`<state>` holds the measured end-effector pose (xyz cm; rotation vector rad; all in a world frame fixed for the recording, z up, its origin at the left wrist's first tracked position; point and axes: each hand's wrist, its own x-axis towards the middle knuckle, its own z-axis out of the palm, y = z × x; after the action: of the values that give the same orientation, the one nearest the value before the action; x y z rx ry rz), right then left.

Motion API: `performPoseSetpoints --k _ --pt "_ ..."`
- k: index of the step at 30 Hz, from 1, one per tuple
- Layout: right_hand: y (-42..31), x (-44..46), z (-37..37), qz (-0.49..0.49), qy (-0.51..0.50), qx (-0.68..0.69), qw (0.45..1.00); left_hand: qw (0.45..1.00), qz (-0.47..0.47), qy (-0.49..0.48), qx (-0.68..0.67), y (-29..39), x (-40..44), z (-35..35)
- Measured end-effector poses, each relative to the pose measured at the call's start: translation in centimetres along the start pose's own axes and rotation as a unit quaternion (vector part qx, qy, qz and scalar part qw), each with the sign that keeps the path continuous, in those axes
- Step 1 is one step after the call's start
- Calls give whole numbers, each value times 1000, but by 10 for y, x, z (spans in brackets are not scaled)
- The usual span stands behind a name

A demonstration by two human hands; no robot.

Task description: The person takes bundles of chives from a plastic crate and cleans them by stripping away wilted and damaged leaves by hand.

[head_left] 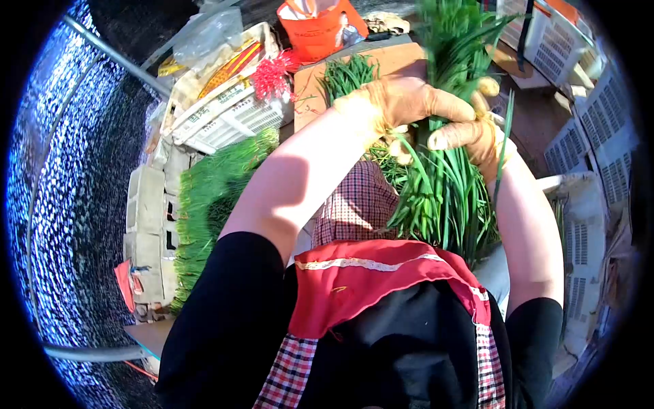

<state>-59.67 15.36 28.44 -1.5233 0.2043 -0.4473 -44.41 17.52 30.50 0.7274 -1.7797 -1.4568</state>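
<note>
Both of my hands wear tan gloves and meet around a bunch of garlic chives [458,51], its green leaves rising beyond my fingers. My left hand [412,102] curls over the bunch from the left. From the right, my right hand [473,133] closes on it, thumb pointing left. More long green leaves [446,198] hang below the hands toward my lap; whether they belong to the same bunch, I cannot tell. A smaller heap of cut greens [347,73] lies on a tan board [402,58] just past my left wrist.
Stacked chives [221,184] stand on my left, near a white crate [228,112] with bags in it. Red plastic strands [272,78] hang beside that crate. An orange bag [320,31] sits at the back. White crates [606,116] line the right side.
</note>
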Motion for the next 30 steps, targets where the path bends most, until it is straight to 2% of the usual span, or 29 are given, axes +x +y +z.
performPoseSetpoints --k 1,2,3,4,6,8,10,11,12,13,14,15,16,18,19,20,21,22,23,24,25,26,28,29,30 --pt "2 -4 1 4 28 43 999 999 46 7 -6 -2 0 -2" --pt "22 -6 -5 73 -16 175 982 995 83 22 -50 -2 -2 -9" --pt "26 -14 -2 58 17 134 989 988 122 33 -93 0 -4 -16" --pt "48 -25 -9 86 14 135 987 965 50 75 -245 5 -12 -27" --pt "87 -49 -12 138 14 166 976 938 79 167 -292 17 -18 -50" --pt "110 -72 4 166 34 266 949 921 127 258 -263 15 -21 -80" --pt "120 -88 16 173 63 322 928 890 67 349 -286 23 -20 -92" --pt "122 -92 19 175 79 317 929 886 60 313 -336 27 -23 -103" --pt "119 -95 15 186 92 262 943 888 62 316 -328 33 -23 -104" --pt "116 -98 10 198 104 205 953 895 55 358 -261 39 -23 -105" --pt "108 -100 11 160 123 199 959 895 49 398 -194 45 -24 -104" --pt "111 -105 7 160 151 187 957 921 41 371 -110 51 -27 -105" --pt "117 -113 -2 160 179 175 955 901 28 404 -157 57 -25 -109" --pt "147 -129 -18 250 252 56 933 890 41 433 -134 59 -25 -120" --pt "175 -137 -35 266 227 -54 935 919 60 390 -26 53 -31 -130" --pt "172 -141 -44 298 196 57 932 934 81 339 80 50 -35 -137" --pt "161 -131 -34 219 245 72 942 911 51 399 87 56 -33 -129" --pt "149 -115 -22 139 293 89 942 910 48 412 19 58 -31 -126" --pt "141 -105 -26 85 229 130 961 902 47 426 -49 59 -29 -125" --pt "123 -85 -16 51 241 115 962 881 54 457 -110 63 -26 -117" --pt "106 -69 -9 56 226 137 963 872 52 464 -147 65 -24 -112" --pt "107 -51 -7 23 219 170 961 883 80 438 -150 57 -23 -118" --pt "110 -24 4 -23 348 181 919 891 25 422 -164 57 -21 -115" --pt "103 -19 8 -66 395 223 889 869 41 449 -202 55 -17 -113" --pt "97 -19 11 -107 439 264 852 869 41 449 -202 54 -16 -112"
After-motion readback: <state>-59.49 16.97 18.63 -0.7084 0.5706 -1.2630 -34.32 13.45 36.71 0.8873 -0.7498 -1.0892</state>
